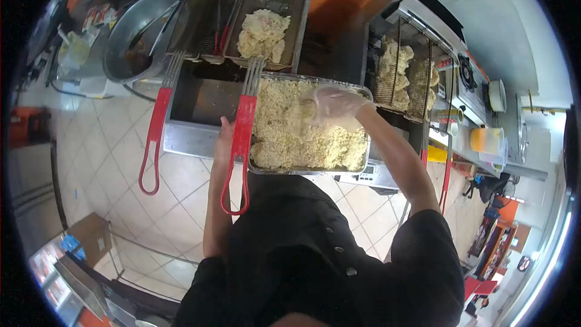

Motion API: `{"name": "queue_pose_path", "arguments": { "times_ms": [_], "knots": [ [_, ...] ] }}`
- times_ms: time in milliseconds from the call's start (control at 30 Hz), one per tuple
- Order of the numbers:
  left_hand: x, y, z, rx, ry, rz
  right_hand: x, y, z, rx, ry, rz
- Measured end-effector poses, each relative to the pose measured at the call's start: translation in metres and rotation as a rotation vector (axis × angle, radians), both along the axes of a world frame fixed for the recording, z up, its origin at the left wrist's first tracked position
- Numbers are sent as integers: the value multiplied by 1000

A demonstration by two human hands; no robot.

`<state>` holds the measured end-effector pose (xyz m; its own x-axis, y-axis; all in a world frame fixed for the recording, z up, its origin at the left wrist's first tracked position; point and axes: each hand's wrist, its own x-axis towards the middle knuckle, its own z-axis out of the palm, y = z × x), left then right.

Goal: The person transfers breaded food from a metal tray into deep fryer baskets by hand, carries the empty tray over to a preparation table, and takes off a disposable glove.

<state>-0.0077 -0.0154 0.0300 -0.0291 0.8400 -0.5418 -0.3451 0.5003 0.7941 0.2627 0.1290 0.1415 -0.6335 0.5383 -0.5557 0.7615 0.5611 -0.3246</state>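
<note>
My right hand (336, 106), in a clear plastic glove, is over a metal tray (307, 172) filled with pale yellow crumbly breading (302, 145). Its fingers are smeared by motion at a breading-coated lump (307, 109), and whether they grip it is unclear. My bare left hand (224, 139) is at the tray's left side, partly hidden behind the red handle (244, 124) of a fry basket. That wire basket (287, 42) holds a heap of breaded pieces (264, 35). Beside it, another fry basket with a red handle (158, 118) has tongs (224, 27) in it.
To the right, upright wire baskets (417, 79) hold more breaded pieces (394, 72). A large metal bowl (115, 48) with utensils stands at the upper left. Red basket handles jut over the counter's front edge. An orange-filled container (486, 140) is on the right-hand shelf.
</note>
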Motion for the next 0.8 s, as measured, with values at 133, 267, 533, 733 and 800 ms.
{"name": "queue_pose_path", "arguments": {
  "times_ms": [133, 267, 533, 733, 800],
  "knots": [
    [3, 1, 0, 15, -85, 38, -1, -3, -21, 5, -202, 115],
    [3, 3, 6, 60, -146, 44, -26, -36, 9, 33, -210, -23],
    [6, 7, 4, 27, -182, 75, -1, -55, -58, 336, 54, 65],
    [0, 6, -5, 53, -200, 29, -11, -41, 13, 84, -60, 324],
    [-2, 8, -10, 57, -194, -6, -11, -32, 14, -39, -148, 302]
  ]
}}
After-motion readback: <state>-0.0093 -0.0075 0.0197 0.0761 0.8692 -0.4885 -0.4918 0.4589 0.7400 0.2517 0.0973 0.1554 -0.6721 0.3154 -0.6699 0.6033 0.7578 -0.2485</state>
